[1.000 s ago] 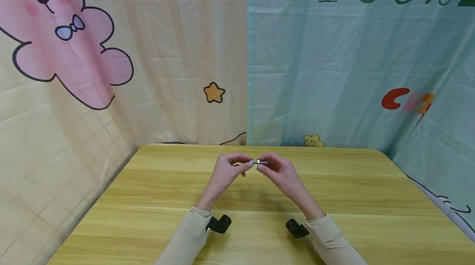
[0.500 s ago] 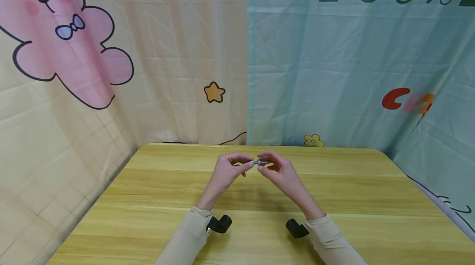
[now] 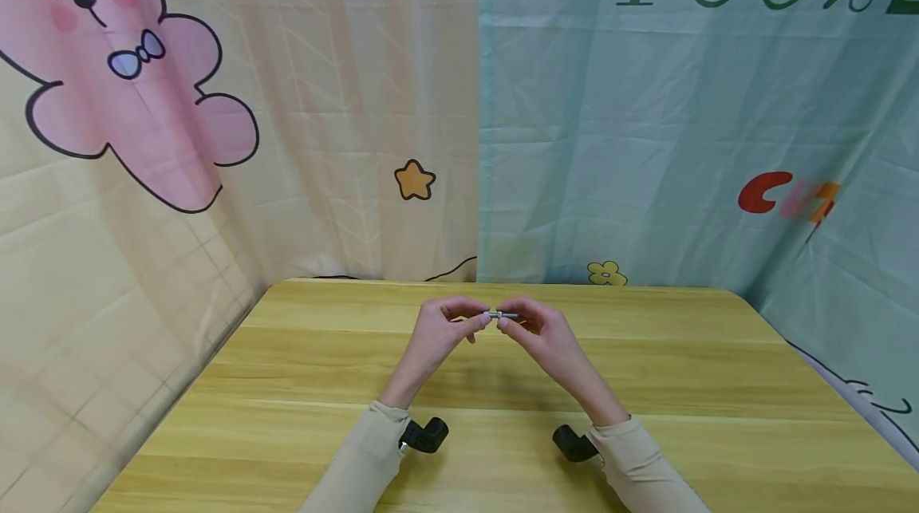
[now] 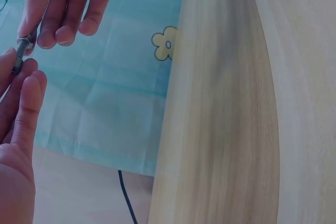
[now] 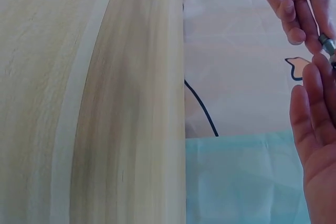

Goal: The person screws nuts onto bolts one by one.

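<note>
Above the table, a small metal bolt (image 3: 510, 315) lies level between the two hands, carrying a nut (image 3: 500, 314) partway along its shank. The left hand (image 3: 441, 331) pinches the bolt's head end between thumb and fingertips. From the other side, the right hand (image 3: 551, 337) has its thumb and index fingertip at the nut, pinching it. In the left wrist view, the threaded bolt (image 4: 21, 52) shows between both sets of fingertips. The right wrist view catches only part of the bolt (image 5: 328, 44) at its edge; fingers cover the remainder.
A wooden table (image 3: 459, 457) extends beneath both hands, its far edge just beyond them. Behind it hang printed curtains (image 3: 617, 138). Each wrist carries a black camera (image 3: 428, 435). A dark cable (image 4: 126, 195) hangs past the table edge in the left wrist view.
The right index finger was raised off the nut half a second ago and is now back down on it. The left hand and the bolt have stayed in place.
</note>
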The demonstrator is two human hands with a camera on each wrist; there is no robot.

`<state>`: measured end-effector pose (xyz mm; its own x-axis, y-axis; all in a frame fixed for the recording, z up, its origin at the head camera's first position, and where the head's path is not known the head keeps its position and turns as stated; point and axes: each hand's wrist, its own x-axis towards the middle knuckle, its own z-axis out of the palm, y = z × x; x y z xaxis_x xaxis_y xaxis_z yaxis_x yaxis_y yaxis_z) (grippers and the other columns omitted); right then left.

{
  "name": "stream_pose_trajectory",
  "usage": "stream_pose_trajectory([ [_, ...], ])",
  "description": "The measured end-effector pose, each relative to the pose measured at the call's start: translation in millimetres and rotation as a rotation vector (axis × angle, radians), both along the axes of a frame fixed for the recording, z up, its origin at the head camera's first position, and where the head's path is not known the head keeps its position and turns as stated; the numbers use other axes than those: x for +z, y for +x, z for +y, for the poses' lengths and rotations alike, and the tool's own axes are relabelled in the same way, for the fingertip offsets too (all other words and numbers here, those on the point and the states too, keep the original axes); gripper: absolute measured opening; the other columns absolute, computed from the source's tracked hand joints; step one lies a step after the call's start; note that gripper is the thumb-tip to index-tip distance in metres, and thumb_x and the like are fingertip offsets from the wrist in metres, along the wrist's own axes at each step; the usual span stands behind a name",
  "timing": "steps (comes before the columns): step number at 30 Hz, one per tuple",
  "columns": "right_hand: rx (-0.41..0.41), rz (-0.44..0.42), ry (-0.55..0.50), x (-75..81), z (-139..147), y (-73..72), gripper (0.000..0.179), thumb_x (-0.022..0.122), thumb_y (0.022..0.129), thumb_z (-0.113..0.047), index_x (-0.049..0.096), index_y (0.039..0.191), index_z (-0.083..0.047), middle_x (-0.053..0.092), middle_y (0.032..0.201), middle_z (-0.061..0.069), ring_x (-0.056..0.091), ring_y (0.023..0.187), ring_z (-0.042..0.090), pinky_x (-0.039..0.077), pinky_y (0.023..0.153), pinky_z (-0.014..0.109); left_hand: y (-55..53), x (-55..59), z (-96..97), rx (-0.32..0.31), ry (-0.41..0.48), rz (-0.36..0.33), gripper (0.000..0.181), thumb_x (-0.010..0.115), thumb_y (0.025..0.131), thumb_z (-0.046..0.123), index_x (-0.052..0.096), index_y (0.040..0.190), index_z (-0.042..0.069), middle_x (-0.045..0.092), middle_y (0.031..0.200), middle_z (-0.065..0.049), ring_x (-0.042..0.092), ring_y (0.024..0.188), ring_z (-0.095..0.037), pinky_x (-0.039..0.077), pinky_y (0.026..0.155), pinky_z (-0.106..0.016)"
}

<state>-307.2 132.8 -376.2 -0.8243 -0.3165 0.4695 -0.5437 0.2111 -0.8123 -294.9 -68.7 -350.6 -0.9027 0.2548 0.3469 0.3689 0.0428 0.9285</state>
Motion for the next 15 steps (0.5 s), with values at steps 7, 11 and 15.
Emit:
stream_pose_trajectory([
  [7, -0.038, -0.003, 0.033, -4.1, 0.8, -3.6, 0.019, 0.063, 0.098, -0.029, 0.070, 0.104, -0.012, 0.067, 0.093, 0.003, 0.064, 0.085, 0.022, 0.055, 0.078, 0.036, -0.6, -1.1, 0.6, -0.006, 0.010, 0.008, 0.014, 0.072, 0.090, 0.007, 0.074, 0.099, -0.003, 0.072, 0.094, -0.011, 0.061, 0.082, -0.031, 0.056, 0.066, -0.036],
  [11, -0.069, -0.023, 0.055, -3.6, 0.1, -3.2, 0.025, 0.060, 0.099, -0.035, 0.072, 0.100, -0.013, 0.068, 0.087, 0.003, 0.064, 0.082, 0.025, 0.055, 0.074, 0.038, -0.4, -0.4, 1.7, -0.011, 0.016, 0.019, 0.014, 0.071, 0.090, 0.006, 0.074, 0.100, -0.005, 0.072, 0.094, -0.014, 0.063, 0.082, -0.030, 0.055, 0.065, -0.035],
  [15, -0.061, -0.044, 0.060, -4.0, -0.6, -3.5, 0.024, 0.060, 0.099, -0.033, 0.070, 0.111, -0.014, 0.068, 0.099, 0.002, 0.064, 0.093, 0.026, 0.054, 0.079, 0.042, 0.2, 0.1, 1.9, -0.009, 0.014, 0.020, 0.015, 0.071, 0.091, 0.006, 0.073, 0.100, -0.005, 0.071, 0.094, -0.014, 0.061, 0.077, -0.021, 0.056, 0.065, -0.035],
])
